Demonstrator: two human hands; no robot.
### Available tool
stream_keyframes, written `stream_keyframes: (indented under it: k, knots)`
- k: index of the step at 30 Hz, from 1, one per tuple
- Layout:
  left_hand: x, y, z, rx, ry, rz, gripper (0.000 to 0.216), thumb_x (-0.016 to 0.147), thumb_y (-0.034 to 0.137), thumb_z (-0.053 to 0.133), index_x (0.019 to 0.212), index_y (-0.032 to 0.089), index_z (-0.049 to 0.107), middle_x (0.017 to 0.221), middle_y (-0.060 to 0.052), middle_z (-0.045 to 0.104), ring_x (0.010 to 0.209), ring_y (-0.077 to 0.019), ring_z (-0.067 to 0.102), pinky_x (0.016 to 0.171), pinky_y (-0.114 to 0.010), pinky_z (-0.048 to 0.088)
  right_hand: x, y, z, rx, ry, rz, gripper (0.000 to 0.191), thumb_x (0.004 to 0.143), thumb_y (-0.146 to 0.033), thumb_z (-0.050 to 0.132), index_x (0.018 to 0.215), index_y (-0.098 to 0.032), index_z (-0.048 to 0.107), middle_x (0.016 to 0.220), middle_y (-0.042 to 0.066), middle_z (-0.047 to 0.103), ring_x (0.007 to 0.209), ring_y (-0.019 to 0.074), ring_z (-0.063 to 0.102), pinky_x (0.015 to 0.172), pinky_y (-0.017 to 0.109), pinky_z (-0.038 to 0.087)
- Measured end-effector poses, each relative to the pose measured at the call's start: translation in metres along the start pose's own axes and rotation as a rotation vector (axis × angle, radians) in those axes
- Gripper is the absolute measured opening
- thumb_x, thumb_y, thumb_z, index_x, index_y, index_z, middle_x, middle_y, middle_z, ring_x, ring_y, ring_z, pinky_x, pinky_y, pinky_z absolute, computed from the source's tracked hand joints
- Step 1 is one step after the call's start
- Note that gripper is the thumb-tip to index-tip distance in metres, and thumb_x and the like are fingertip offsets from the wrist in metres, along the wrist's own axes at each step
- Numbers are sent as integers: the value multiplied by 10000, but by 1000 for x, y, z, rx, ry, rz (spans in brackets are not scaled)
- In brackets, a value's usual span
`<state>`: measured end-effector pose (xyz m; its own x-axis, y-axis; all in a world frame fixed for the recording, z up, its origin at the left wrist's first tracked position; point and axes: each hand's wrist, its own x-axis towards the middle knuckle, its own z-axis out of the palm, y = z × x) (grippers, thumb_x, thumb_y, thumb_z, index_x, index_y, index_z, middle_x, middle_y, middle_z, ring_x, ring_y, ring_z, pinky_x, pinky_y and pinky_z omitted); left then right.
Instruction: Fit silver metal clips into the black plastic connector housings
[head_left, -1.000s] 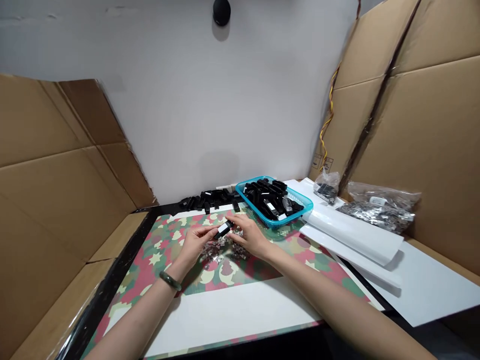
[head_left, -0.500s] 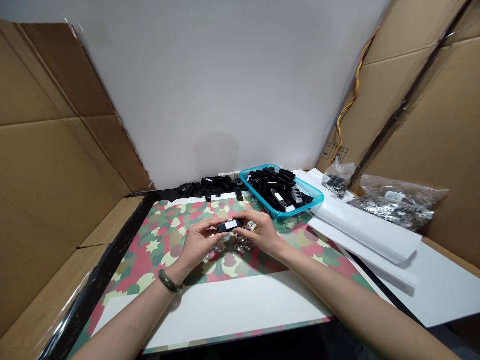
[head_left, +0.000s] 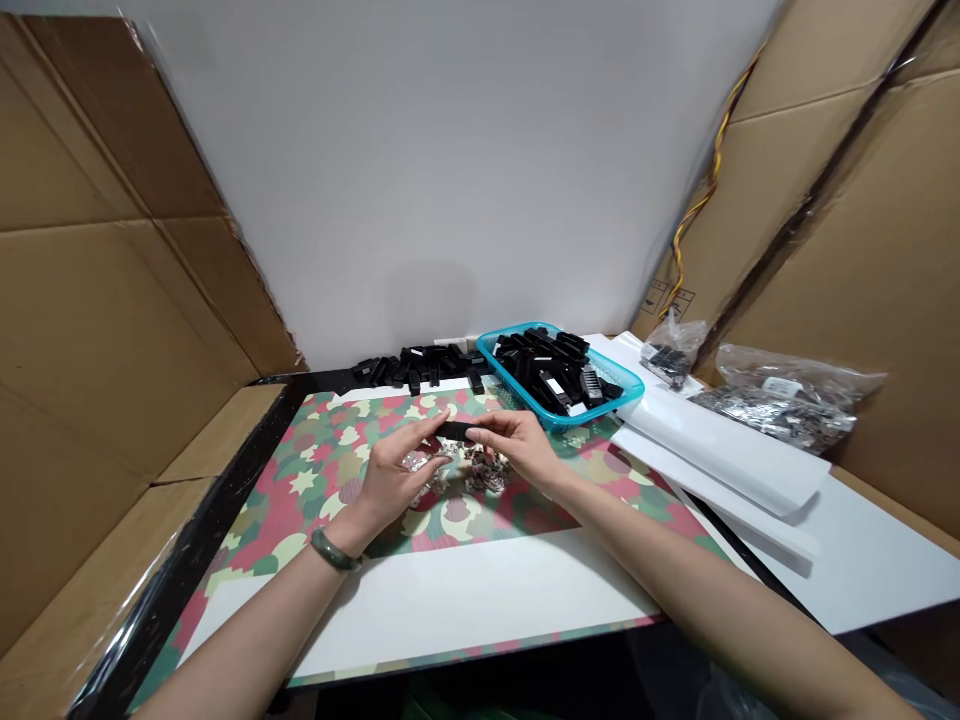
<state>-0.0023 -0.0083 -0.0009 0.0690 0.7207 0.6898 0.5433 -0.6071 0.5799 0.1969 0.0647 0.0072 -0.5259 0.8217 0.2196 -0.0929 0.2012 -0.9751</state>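
You are sitting at a table (head_left: 196, 540) edged in black, with a camouflage-patterned sheet (head_left: 307, 480) covering it and a white panel (head_left: 465, 590) across its near part. Cardboard sheets (head_left: 97, 300) are lining the sides, and a white wall (head_left: 420, 170) is standing ahead. From your hands, a blue basket (head_left: 559, 385) heaped with black plastic pieces is sitting at 1 o'clock, a row of loose black pieces (head_left: 420, 365) is lying at 12, and a bag of metal parts (head_left: 780, 405) is resting at 2.

Your left hand (head_left: 394, 480) and right hand (head_left: 521, 450) are hovering over a small pile of metal parts (head_left: 480, 472). Your left fingers (head_left: 420, 432) and right fingers (head_left: 495, 424) are partly closed, pinching a black bar (head_left: 455, 431) between them at the sheet's far middle.
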Motion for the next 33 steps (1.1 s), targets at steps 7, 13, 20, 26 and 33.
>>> stream_keyframes:
  k: [7, 13, 20, 26, 33]
  knots:
    - [2, -8, -6, 153, 47, 163, 229, 895, 218, 640, 1100, 234, 742, 768, -30, 685, 627, -120, 592, 554, -223, 486, 4, -2, -12, 3, -165, 169, 420, 892, -556, 565, 878, -157, 694, 670, 39, 687, 461, 118, 520, 458, 238, 405]
    - [6, -14, -9, 228, 218, -4, 219, 820, 248, 718, 1034, 215, 755, 891, -50, 668, 752, -163, 635, 645, -285, 545, 7, 1, -22, -779, -144, -251, 100, 861, -156, 652, 796, -170, 726, 804, 52, 684, 741, 158, 590, 685, 264, 424]
    - [2, -21, -3, 219, 139, -135, 204, 803, 244, 733, 1000, 207, 769, 921, -67, 727, 826, -207, 682, 739, -335, 562, 8, 11, -8, -1047, -203, -223, 44, 809, -166, 749, 770, -152, 735, 809, 67, 653, 809, 189, 566, 709, 280, 397]
    - [2, -15, -3, 222, 118, -135, 200, 820, 215, 706, 1012, 197, 762, 946, -73, 736, 871, -208, 684, 787, -341, 551, 8, 13, -4, -1059, -211, -165, 80, 806, -132, 731, 730, -151, 720, 792, 56, 664, 737, 161, 564, 689, 256, 374]
    - [2, -12, -3, 199, 108, -115, 219, 829, 164, 669, 1022, 213, 760, 967, -71, 745, 883, -200, 688, 804, -341, 557, 9, 12, -9, -982, -191, -144, 108, 855, -96, 650, 771, -150, 691, 803, 58, 686, 701, 149, 574, 648, 239, 362]
